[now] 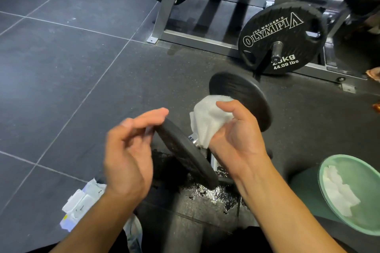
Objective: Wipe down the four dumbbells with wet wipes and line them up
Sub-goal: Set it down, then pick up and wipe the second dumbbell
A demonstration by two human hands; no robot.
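A black dumbbell (242, 96) with round plates and a chrome handle lies raised off the dark floor in the middle of the view. My right hand (236, 137) is wrapped around its handle with a white wet wipe (207, 121) pressed between palm and bar. My left hand (129, 150), slightly blurred, cups the rim of the near plate (183, 154) with its fingers on the plate's edge. Under my right wrist a second chrome handle (213, 162) shows, mostly hidden. A wet-wipe pack (82, 205) lies on the floor at the lower left.
A green bin (333, 166) holding used white wipes stands at the lower right. A grey machine frame with a 20 kg Olympia plate (281, 37) stands behind the dumbbell. A wet patch (209, 193) shines on the rubber mat (308, 113). Grey tiles (61, 57) stretch away on the left.
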